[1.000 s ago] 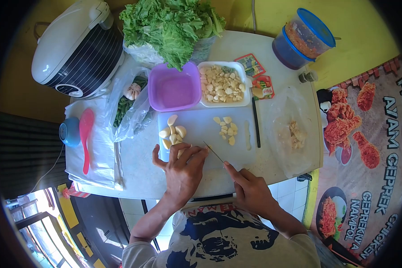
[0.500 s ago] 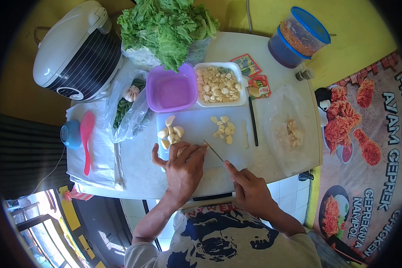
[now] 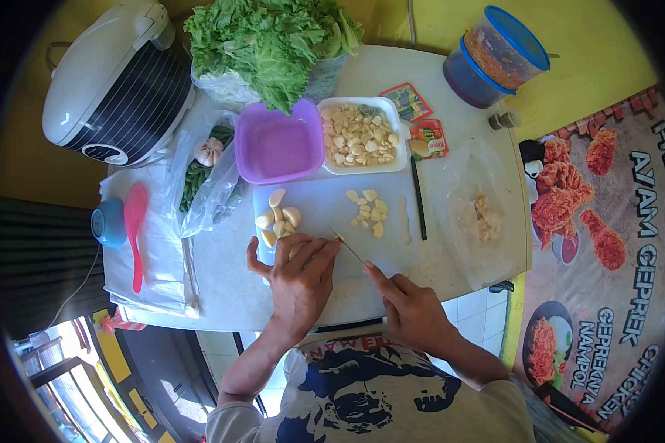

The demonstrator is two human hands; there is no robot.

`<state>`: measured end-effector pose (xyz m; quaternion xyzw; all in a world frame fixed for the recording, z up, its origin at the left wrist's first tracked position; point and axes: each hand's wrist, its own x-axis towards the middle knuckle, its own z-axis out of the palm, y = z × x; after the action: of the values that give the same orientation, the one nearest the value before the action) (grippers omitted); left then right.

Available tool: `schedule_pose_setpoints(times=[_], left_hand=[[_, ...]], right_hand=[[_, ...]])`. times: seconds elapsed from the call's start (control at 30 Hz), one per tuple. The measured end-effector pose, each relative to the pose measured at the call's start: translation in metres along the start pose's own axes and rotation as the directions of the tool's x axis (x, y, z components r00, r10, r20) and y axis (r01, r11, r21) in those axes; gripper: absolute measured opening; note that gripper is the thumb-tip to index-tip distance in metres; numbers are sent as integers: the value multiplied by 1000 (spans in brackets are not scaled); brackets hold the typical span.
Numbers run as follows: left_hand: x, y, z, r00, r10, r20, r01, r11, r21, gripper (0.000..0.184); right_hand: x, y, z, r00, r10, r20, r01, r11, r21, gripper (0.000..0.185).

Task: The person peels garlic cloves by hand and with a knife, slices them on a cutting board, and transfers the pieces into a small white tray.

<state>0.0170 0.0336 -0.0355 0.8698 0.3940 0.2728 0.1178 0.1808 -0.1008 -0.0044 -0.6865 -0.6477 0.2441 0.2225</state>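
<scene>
My right hand [image 3: 414, 306] grips a small knife [image 3: 347, 245], its forefinger stretched along the back of the blade. The blade's tip lies beside the fingertips of my left hand [image 3: 301, 277]. Those fingers press a garlic clove [image 3: 339, 238] against the white cutting board [image 3: 321, 199]; most of the clove is hidden. Just above my left hand sits a pile of whole peeled garlic cloves [image 3: 278, 215]. Cut garlic pieces [image 3: 368, 208] lie on the board to the right of the pile.
Behind the board stand a purple tub [image 3: 279, 148] and a white tray of garlic [image 3: 360, 136]. To the right lie a dark stick [image 3: 418, 192] and a plastic bag with peelings [image 3: 486, 218]. Lettuce [image 3: 273, 44], a rice cooker [image 3: 122, 88] and a pink rice paddle [image 3: 135, 221] occupy the back and left.
The knife has shifted slightly left and away from me, closer along my left fingertips. My left hand keeps its hold on the clove. The whole view has tilted a little.
</scene>
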Motion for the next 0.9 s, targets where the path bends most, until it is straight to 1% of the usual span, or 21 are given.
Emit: schedule_pose_setpoints(times=[0.07, 0.13, 0.27, 0.37, 0.43, 0.47, 0.53, 0.67, 0.73, 0.77, 0.83, 0.9], left_hand=[[0, -2, 0, 1000, -15, -9, 14, 1000, -3, 20], [1, -2, -1, 1000, -18, -10, 18, 1000, -4, 20], [1, 0, -2, 999, -33, -5, 33, 999, -24, 21], [1, -1, -1, 1000, -25, -6, 25, 1000, -9, 21], [0, -2, 1, 1000, -16, -17, 16, 1000, -10, 21], [0, -2, 1, 999, -21, -29, 21, 1000, -7, 20], [-2, -2, 2, 999, -26, -35, 26, 1000, -9, 20], [-2, 0, 1, 999, -12, -40, 12, 1000, -3, 18], [-2, 1, -1, 999, -5, -41, 6, 1000, 12, 18], [-2, 1, -1, 999, 0, -42, 1, 1000, 23, 18], [-3, 0, 1, 999, -2, -50, 3, 1000, 21, 18], [-4, 0, 3, 998, -5, -58, 6, 1000, 18, 18]], right_hand=[[3, 0, 0, 1000, -19, 14, 19, 1000, -4, 77], [3, 3, -3, 999, -20, 35, 19, 999, 31, 76], [-6, 9, -3, 998, -26, 63, 25, 1000, 17, 76], [-6, 12, 1, 1000, -17, 26, 16, 999, 42, 76], [-6, 15, 4, 1000, -2, -19, 5, 992, 128, 73], [-6, 16, 2, 1000, -4, -23, 7, 992, 126, 73], [-6, 19, -2, 999, 41, -31, -35, 986, 161, 71], [-9, 22, -2, 998, 39, -53, -32, 992, 125, 69], [-8, 20, -2, 996, 61, -65, -58, 997, 47, 69], [-8, 20, -1, 996, 58, -66, -55, 997, 45, 69], [-8, 20, 3, 987, 77, -141, -78, 997, 1, 68], [-8, 19, 3, 986, 67, -153, -64, 998, 24, 68]])
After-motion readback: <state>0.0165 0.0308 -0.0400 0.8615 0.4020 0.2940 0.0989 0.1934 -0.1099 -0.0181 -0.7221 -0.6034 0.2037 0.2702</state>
